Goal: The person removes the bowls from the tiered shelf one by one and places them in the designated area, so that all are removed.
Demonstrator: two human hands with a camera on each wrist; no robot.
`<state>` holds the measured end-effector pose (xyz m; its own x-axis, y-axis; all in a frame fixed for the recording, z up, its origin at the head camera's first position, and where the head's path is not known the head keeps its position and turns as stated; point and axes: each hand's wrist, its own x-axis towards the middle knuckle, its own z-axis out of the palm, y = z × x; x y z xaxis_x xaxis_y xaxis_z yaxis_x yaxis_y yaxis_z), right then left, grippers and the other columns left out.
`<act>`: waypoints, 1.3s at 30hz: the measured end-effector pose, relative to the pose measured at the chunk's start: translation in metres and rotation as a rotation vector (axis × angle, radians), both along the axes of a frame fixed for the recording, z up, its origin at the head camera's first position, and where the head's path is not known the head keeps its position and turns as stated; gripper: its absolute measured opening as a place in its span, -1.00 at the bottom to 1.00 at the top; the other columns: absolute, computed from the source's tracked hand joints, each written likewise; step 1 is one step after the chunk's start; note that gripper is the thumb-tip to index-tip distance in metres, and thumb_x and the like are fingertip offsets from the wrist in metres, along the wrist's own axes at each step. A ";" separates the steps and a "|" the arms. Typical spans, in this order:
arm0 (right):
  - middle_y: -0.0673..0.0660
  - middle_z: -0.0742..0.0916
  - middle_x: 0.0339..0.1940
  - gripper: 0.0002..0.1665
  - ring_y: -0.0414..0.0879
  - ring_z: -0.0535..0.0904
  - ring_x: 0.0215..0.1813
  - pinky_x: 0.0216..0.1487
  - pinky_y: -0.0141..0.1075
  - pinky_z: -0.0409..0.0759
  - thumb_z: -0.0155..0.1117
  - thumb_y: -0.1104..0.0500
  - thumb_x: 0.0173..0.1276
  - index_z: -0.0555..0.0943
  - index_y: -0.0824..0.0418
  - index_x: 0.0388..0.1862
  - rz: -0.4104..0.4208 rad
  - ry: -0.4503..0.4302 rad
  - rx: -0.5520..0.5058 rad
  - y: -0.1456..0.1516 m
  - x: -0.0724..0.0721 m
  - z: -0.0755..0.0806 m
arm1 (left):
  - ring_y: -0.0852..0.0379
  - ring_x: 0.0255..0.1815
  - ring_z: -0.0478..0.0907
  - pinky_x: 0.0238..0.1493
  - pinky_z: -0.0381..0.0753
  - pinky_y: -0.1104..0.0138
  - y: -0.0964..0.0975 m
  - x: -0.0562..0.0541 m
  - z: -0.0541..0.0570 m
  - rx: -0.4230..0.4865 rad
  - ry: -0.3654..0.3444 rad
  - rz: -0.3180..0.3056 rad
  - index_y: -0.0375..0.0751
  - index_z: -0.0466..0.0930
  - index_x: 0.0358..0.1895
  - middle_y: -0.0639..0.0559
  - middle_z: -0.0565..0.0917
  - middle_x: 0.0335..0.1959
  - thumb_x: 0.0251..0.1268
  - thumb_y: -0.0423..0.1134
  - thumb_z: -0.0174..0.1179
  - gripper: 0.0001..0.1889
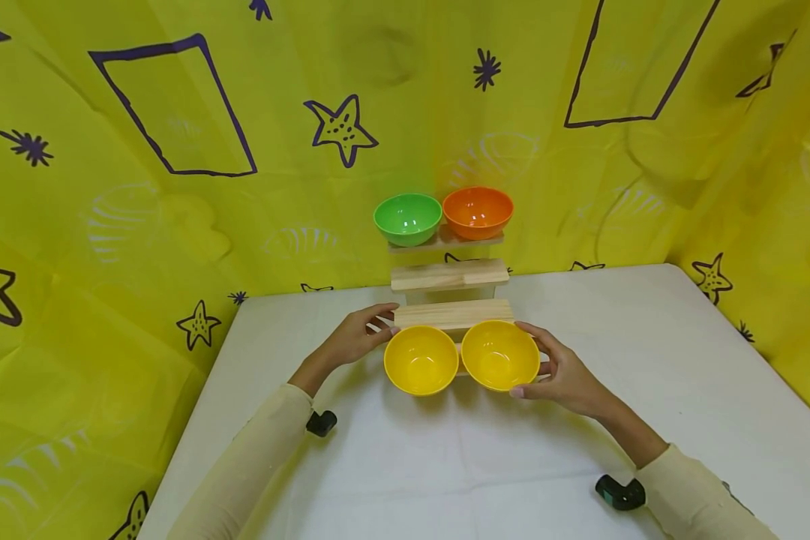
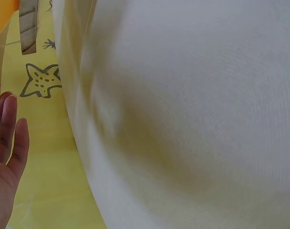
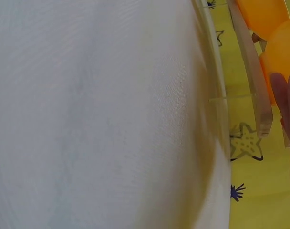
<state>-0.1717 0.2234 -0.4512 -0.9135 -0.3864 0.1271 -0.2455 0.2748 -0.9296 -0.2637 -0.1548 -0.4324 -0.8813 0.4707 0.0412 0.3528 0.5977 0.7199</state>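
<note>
A stepped wooden stand (image 1: 448,276) rises in tiers at the middle of the table. Two yellow bowls sit side by side at its lowest, front tier: a left yellow bowl (image 1: 421,361) and a right yellow bowl (image 1: 501,357). My right hand (image 1: 567,375) holds the right one by its side, thumb near the front rim and fingers farther back. Beside the left end of a plank is my left hand (image 1: 359,335), its thumb tip close to the left bowl; contact is unclear. In the left wrist view the left fingers (image 2: 21,143) look fairly straight.
On the top tier stand a green bowl (image 1: 408,220) and an orange bowl (image 1: 478,213). The two planks below them carry nothing. A white cloth covers the table (image 1: 405,472). Yellow patterned sheeting (image 1: 297,210) hangs behind and along the sides.
</note>
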 end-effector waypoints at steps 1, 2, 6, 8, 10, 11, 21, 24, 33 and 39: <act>0.46 0.33 0.45 0.15 0.00 0.72 -0.20 -0.18 -0.29 0.75 0.59 0.28 0.12 0.13 0.19 0.59 -0.004 0.001 0.003 0.000 0.000 0.000 | -0.05 0.12 0.62 0.19 0.61 0.10 0.000 0.000 0.000 0.001 0.000 -0.001 -0.15 0.39 0.46 -0.15 0.60 0.25 0.49 -0.11 0.20 -0.45; 0.45 0.32 0.46 0.15 0.00 0.71 -0.21 -0.18 -0.29 0.75 0.59 0.27 0.12 0.13 0.18 0.59 -0.008 0.004 0.007 0.000 0.000 0.000 | -0.05 0.13 0.62 0.19 0.61 0.10 0.000 0.000 0.000 0.002 0.001 -0.001 -0.15 0.39 0.46 -0.15 0.60 0.25 0.48 -0.11 0.20 -0.45; 0.45 0.32 0.46 0.14 -0.02 0.71 -0.23 -0.18 -0.30 0.74 0.57 0.28 0.14 0.12 0.19 0.60 -0.010 0.013 0.003 0.001 0.000 -0.001 | -0.05 0.13 0.62 0.19 0.61 0.09 0.001 0.000 0.000 0.004 0.001 -0.004 -0.15 0.39 0.46 -0.15 0.60 0.25 0.48 -0.11 0.20 -0.45; 0.44 0.31 0.47 0.15 -0.03 0.71 -0.23 -0.17 -0.30 0.74 0.57 0.28 0.15 0.11 0.19 0.61 -0.007 0.020 0.000 0.002 0.000 -0.002 | -0.05 0.13 0.62 0.19 0.61 0.09 0.001 0.001 0.001 0.006 -0.002 -0.004 -0.14 0.39 0.46 -0.15 0.60 0.25 0.48 -0.11 0.20 -0.45; 0.44 0.29 0.49 0.15 -0.04 0.70 -0.22 -0.16 -0.30 0.74 0.57 0.29 0.14 0.11 0.19 0.61 -0.004 0.024 -0.006 0.002 0.000 -0.003 | -0.05 0.14 0.62 0.19 0.61 0.09 0.000 0.001 0.001 0.006 -0.007 -0.003 -0.14 0.39 0.46 -0.15 0.60 0.25 0.48 -0.11 0.21 -0.45; 0.43 0.28 0.50 0.15 -0.04 0.70 -0.21 -0.16 -0.30 0.74 0.57 0.29 0.15 0.11 0.19 0.61 -0.002 0.026 -0.006 0.003 0.000 -0.003 | -0.05 0.14 0.62 0.20 0.61 0.09 0.000 0.001 0.001 0.005 -0.010 -0.003 -0.13 0.39 0.46 -0.14 0.60 0.25 0.48 -0.11 0.21 -0.45; 0.39 0.28 0.53 0.13 -0.04 0.65 -0.12 -0.15 -0.30 0.74 0.58 0.29 0.13 0.15 0.20 0.60 -0.009 0.049 0.007 0.004 -0.001 -0.003 | -0.05 0.15 0.61 0.20 0.60 0.08 0.000 0.001 0.002 0.005 -0.012 -0.003 -0.12 0.39 0.46 -0.13 0.59 0.26 0.48 -0.10 0.21 -0.45; 0.40 0.27 0.53 0.13 -0.04 0.67 -0.16 -0.17 -0.29 0.75 0.58 0.29 0.12 0.15 0.22 0.59 -0.003 0.046 0.001 0.004 -0.001 -0.003 | -0.06 0.17 0.61 0.20 0.60 0.08 -0.001 0.001 0.003 0.006 -0.007 -0.007 -0.12 0.39 0.46 -0.14 0.58 0.27 0.48 -0.09 0.21 -0.44; 0.42 0.26 0.53 0.14 -0.05 0.70 -0.24 -0.19 -0.28 0.75 0.59 0.30 0.11 0.15 0.23 0.59 -0.003 0.034 -0.008 0.004 -0.001 -0.003 | -0.06 0.19 0.60 0.21 0.60 0.07 -0.001 0.000 0.002 0.014 -0.013 -0.006 -0.13 0.40 0.45 -0.12 0.55 0.32 0.46 -0.09 0.23 -0.44; 0.42 0.27 0.52 0.14 -0.02 0.68 -0.20 -0.19 -0.28 0.75 0.58 0.30 0.11 0.15 0.22 0.59 -0.013 0.048 0.004 0.005 0.000 -0.002 | -0.05 0.19 0.60 0.20 0.61 0.09 -0.002 -0.001 0.001 0.022 -0.009 -0.014 -0.15 0.42 0.43 -0.10 0.53 0.35 0.45 -0.10 0.24 -0.45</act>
<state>-0.1715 0.2281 -0.4532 -0.9113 -0.3753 0.1693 -0.2863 0.2821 -0.9157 -0.2650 -0.1563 -0.4316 -0.8749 0.4824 0.0438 0.3547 0.5765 0.7361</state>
